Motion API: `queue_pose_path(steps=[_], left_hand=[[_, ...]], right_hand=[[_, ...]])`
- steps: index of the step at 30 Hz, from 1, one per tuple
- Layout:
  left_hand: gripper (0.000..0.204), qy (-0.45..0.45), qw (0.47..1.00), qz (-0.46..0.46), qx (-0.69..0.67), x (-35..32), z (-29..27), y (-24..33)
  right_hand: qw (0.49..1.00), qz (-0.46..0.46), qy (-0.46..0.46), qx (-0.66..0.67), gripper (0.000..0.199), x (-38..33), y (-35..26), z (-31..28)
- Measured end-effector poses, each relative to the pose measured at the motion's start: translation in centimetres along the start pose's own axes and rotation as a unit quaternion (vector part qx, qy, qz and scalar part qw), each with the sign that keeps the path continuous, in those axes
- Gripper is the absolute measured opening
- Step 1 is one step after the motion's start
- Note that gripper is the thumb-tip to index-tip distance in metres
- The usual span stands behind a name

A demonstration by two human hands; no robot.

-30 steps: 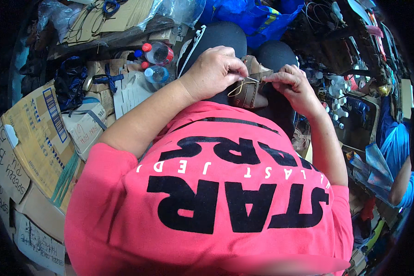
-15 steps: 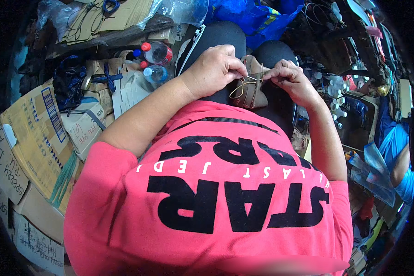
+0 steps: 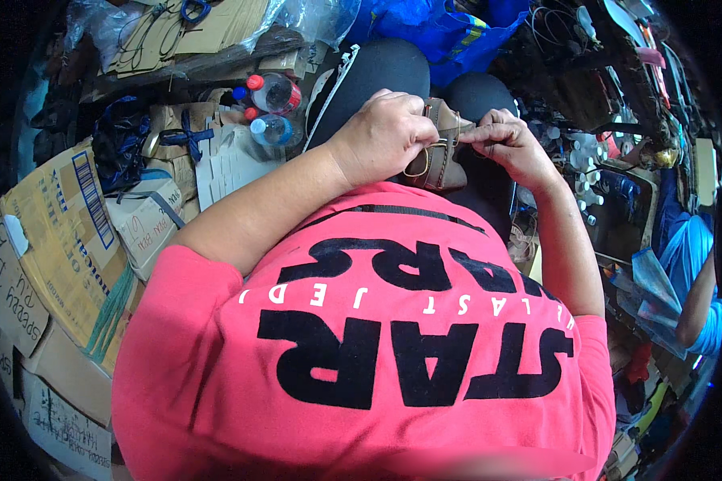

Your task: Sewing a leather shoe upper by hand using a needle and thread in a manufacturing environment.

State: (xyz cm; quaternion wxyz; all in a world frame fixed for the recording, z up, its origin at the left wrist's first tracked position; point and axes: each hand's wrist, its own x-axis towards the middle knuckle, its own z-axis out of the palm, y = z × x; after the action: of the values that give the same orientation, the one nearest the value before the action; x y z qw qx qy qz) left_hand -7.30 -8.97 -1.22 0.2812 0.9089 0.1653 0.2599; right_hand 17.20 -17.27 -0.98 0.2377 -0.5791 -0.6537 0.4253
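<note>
Gripping a tan leather piece [image 3: 440, 152] with both hands over the lap.

The left hand [image 3: 381, 136] has its fingers curled tight around the piece's left side; the right hand [image 3: 512, 144] pinches its right edge with fingertips closed. The piece sits between the dark-clad knees. Two plastic bottles [image 3: 273, 108] with red caps stand far left, beside cardboard boxes [image 3: 64, 232].

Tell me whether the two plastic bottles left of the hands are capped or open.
Capped: the larger bottle shows a red cap, the smaller bottle a blue one.
</note>
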Motion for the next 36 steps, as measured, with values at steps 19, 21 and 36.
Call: queue_pose_path(steps=[19,21,36], left_hand=[[0.011,-0.155,0.987,-0.042,-0.025,2.1,-0.5,-3.9],[0.013,-0.139,0.989,-0.028,-0.037,1.4,-0.9,-3.7],[0.008,-0.05,0.991,-0.117,-0.03,0.3,0.6,-0.1]], right_hand=[[1.0,-0.018,0.018,-0.001,0.026,0.2,0.7,0.3],[1.0,-0.018,0.02,0.001,0.027,-0.2,0.6,0.3],[0.99,-0.066,0.092,-0.082,0.027,-1.2,-0.3,1.8]])
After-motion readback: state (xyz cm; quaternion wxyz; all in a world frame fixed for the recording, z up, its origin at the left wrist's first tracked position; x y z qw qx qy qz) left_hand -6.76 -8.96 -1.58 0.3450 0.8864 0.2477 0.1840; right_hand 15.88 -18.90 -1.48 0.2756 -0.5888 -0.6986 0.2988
